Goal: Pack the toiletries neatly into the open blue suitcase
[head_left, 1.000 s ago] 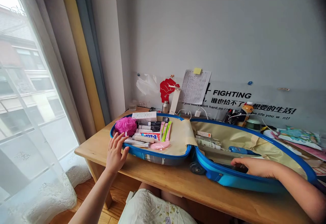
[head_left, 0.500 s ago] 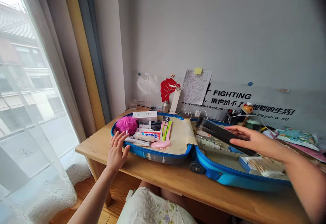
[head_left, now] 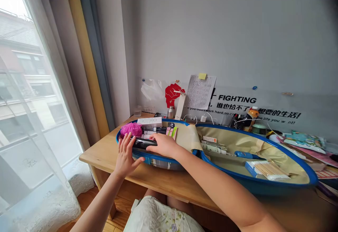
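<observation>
Right hand grasps one end of a black case — held over the near edge of the left half of an open blue suitcase on the tabletop. Left hand, fingers spread and gripping nothing, is at the case's other end; whether they touch is unclear. Cotton swabs lie in the right half. Beyond the case — a pink bath puff, then a white box.

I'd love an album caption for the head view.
Right hand holds a long black item at an open blue suitcase, left hand alongside.
</observation>
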The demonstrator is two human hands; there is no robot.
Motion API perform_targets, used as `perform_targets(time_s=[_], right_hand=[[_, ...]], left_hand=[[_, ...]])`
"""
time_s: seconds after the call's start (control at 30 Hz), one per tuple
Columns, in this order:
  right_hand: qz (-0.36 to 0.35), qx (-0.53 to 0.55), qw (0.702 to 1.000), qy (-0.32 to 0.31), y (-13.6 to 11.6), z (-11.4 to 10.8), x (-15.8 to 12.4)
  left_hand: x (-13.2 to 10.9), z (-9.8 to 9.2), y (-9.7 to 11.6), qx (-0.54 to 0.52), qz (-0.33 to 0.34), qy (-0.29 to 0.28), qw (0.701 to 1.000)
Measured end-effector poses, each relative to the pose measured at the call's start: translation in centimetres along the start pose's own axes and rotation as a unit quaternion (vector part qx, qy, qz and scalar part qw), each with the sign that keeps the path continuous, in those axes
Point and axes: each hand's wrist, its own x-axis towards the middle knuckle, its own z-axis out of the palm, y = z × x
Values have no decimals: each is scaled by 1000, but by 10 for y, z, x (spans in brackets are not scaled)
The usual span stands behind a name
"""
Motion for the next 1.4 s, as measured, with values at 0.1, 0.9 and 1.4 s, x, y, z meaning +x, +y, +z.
perform_targets(time_s=[0.1, 0.9, 1.4], right_hand=[[-12, 9, 1000, -11, -2, 9, 6], [197, -81, 976, -41, 246, -94, -61], [221, -79, 965, -120, 299, -51, -76]], left_hand=[[15, -1, 5, 3, 41, -15, 999], [23, 4, 6, 8, 69, -55, 996], [3, 12, 9, 14, 25, 0, 1000]])
